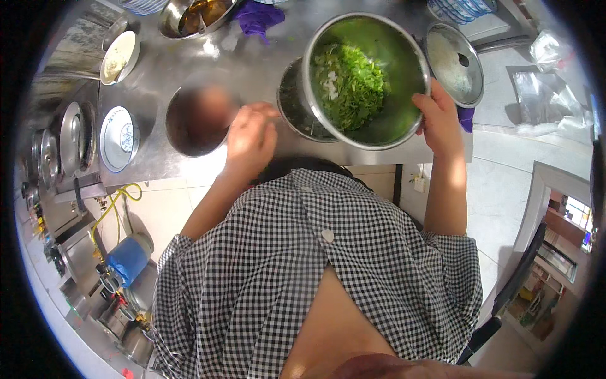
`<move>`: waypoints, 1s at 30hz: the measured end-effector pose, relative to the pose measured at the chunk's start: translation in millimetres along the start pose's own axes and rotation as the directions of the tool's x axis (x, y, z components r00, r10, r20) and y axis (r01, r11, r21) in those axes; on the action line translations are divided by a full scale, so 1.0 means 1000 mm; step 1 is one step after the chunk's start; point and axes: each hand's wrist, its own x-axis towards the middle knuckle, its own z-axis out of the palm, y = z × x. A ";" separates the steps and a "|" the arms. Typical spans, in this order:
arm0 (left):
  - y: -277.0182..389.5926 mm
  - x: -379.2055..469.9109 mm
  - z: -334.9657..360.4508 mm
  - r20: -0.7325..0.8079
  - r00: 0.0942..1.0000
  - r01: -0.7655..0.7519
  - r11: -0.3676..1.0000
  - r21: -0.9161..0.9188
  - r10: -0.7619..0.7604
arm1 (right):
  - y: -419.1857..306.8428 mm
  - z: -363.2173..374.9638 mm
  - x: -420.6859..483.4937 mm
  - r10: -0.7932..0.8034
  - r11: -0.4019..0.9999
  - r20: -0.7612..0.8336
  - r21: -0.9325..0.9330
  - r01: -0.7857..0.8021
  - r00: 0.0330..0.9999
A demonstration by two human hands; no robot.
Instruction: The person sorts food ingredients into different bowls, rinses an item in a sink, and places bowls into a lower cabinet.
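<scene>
My right hand (438,116) grips the rim of a steel bowl (402,128), which is tilted and holds chopped green herbs (360,90) with some white bits. Below and left of it, partly covered, a second steel bowl (291,109) with dark contents rests on the steel table. My left hand (253,137) is beside the right rim of another steel bowl (175,142) on the table; its fingers are bent, and whether they touch or hold anything cannot be told. The inside of that bowl is blurred.
A steel table (255,66) carries a white bowl (135,52) with pale contents, a blue-patterned bowl (106,147), a steel basin of brown liquid (208,14) and a purple cloth (258,19). A steel basin with white grains (450,66) stands right. A blue gas cylinder (130,258) is lower left.
</scene>
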 end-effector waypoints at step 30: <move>0.001 0.039 0.014 0.672 0.584 0.812 0.346 -0.471 -0.455 | 0.142 0.066 -0.010 0.151 0.943 -0.196 0.323 -0.081 0.969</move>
